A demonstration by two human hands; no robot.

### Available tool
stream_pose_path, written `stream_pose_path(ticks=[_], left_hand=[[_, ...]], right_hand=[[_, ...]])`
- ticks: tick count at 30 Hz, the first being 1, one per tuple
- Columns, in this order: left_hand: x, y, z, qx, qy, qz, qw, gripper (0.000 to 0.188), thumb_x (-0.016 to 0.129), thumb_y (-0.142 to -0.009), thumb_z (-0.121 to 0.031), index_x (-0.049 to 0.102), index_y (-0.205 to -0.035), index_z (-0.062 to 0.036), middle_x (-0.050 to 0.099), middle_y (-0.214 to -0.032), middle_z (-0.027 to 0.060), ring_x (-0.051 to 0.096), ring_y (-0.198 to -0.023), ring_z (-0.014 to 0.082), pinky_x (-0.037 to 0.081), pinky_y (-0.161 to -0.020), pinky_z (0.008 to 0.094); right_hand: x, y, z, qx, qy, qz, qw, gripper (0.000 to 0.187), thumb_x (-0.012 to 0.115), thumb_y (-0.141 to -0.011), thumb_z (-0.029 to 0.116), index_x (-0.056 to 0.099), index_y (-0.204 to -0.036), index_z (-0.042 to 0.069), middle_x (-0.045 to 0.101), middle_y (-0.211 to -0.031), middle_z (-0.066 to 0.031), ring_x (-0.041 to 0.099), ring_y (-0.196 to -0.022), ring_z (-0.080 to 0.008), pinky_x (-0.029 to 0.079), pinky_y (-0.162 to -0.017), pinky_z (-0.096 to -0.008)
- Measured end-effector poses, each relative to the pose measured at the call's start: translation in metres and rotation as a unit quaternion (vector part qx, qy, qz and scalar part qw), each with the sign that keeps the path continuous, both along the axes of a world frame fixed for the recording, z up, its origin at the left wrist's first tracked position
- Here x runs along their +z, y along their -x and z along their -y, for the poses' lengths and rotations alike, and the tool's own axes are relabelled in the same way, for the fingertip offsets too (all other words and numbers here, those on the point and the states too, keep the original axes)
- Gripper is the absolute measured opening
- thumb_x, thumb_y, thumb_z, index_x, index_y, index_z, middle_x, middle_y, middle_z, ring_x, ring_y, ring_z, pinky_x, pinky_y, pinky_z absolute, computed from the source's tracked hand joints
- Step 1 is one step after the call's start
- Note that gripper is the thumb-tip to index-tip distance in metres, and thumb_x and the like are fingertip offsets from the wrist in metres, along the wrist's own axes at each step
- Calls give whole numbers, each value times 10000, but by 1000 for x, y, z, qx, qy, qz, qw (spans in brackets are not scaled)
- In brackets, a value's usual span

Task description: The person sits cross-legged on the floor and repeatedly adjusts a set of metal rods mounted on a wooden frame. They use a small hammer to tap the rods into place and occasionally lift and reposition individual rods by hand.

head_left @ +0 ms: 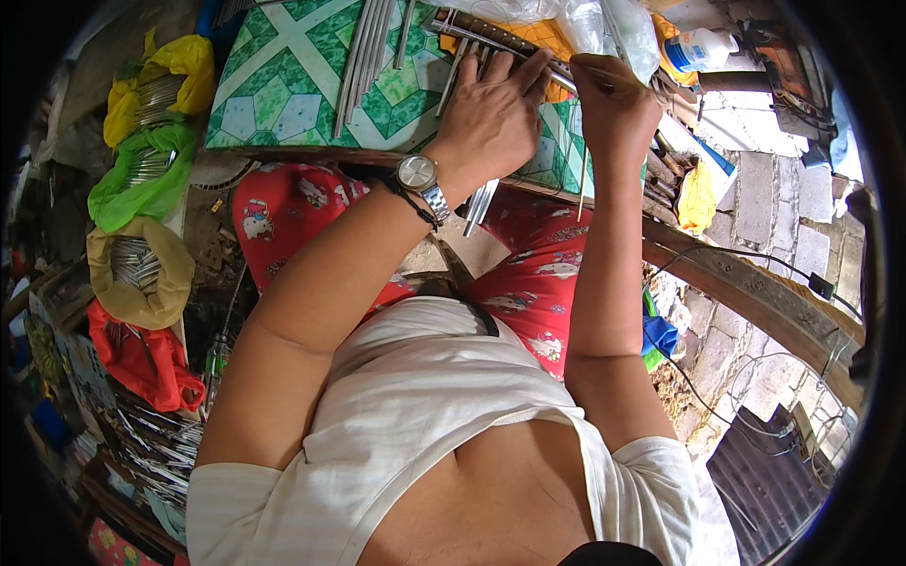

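Observation:
My left hand (495, 118), with a watch (417, 174) on its wrist, lies palm down over the table's near edge. Its fingers are spread beside a dark perforated bar (491, 33) and thin metal rods (457, 77). Below the palm, more silvery rods (481, 206) stick out past the edge. To its right, my right hand (618, 108) is closed in a pinch at the bar's right end; what sits between its fingers is hidden. A thin rod (583, 174) extends down beside that hand. Several long metal rods (368, 57) lie left of my hands.
The table (250, 99) has a green patterned top. Yellow (193, 66), green (175, 141), tan (146, 302) and red (170, 373) bags of metal pieces line the left. Clear plastic (618, 28) and a white bottle (698, 49) stand beyond. A wooden beam (755, 292) and cable (698, 250) run at right.

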State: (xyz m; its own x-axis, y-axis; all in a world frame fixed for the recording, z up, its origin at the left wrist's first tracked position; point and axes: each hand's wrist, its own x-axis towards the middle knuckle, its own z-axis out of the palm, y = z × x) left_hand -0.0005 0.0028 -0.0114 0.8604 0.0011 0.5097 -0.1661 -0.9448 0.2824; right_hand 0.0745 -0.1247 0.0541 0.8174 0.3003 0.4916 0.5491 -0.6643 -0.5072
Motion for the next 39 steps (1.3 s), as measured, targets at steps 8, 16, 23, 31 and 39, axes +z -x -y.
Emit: stream_pose_path(ticks=[8, 16, 23, 31, 39], left_hand=[[1, 0, 1, 11, -20, -16, 1000, 516, 646, -874, -231, 634, -1354, -44, 525, -1519, 62, 499, -1250, 241, 364, -1025, 463], [2, 0, 1, 14, -20, -11, 1000, 510, 650, -870, -231, 642, -1345, -44, 521, -1523, 60, 496, -1262, 236, 358, -1038, 463], [2, 0, 1, 10, -11, -19, 1000, 507, 648, -872, -233, 643, -1348, -60, 517, -1529, 55, 496, -1266, 242, 355, -1041, 469], [-2, -1, -1, 5, -9, 5, 1000, 522, 637, -872, -233, 634, -1365, -60, 516, -1532, 63, 515, -1238, 262, 368, -1022, 466], [2, -1, 0, 0, -6, -35, 999, 539, 633, -874, -230, 620, -1385, -59, 499, -1549, 66, 512, -1237, 253, 371, -1021, 462]], right_hand=[[6, -31, 1, 37, -38, -81, 995, 158, 779, -842, 174, 808, -961, 76, 786, -862, -116, 778, -818, -188, 587, -741, -292], [7, -33, -4, 32, 7, -85, 996, 169, 784, -847, 124, 805, -1002, 59, 792, -883, -84, 753, -815, -134, 579, -768, -278], [1, -32, -2, 36, -33, -110, 993, 173, 755, -850, 161, 806, -986, 67, 781, -844, -122, 772, -783, -207, 591, -748, -309], [44, -50, 5, 83, -37, -150, 985, 156, 723, -904, 70, 769, -1015, -30, 782, -935, -119, 738, -844, -150, 592, -774, -272], [60, -103, -36, 28, 48, -281, 958, 169, 707, -848, 43, 722, -953, -89, 730, -741, -131, 695, -616, -162, 569, -504, -293]])
